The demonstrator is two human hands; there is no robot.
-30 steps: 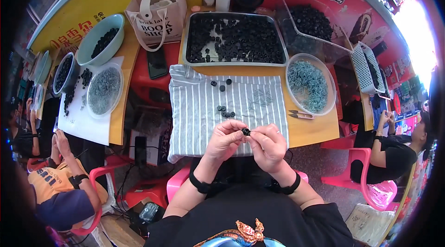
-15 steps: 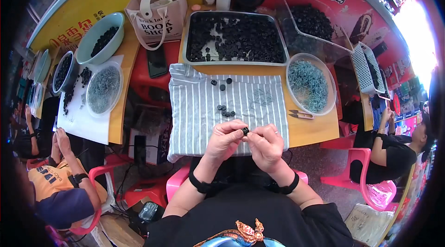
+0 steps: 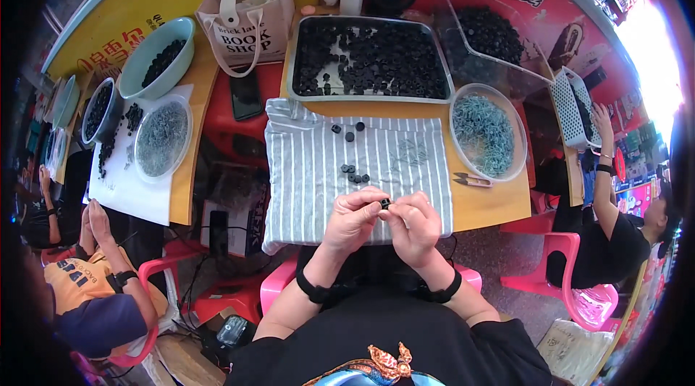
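Nearly nothing has shifted: left hand (image 3: 352,218) and right hand (image 3: 414,224) still pinch one small black ring (image 3: 386,203) between fingertips, over the striped cloth (image 3: 311,169) (loose rings beyond), so fitting continues; tray of rings (image 3: 369,60) farthest.

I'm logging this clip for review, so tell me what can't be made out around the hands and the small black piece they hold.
Head view, all of it:
- Small black piece: too small to tell its shape, and largely covered by the fingertips of the left hand and right hand.
- Striped cloth: near edge hidden behind both hands.
- Round clear bowl: its pale blue-green contents are too fine to identify.
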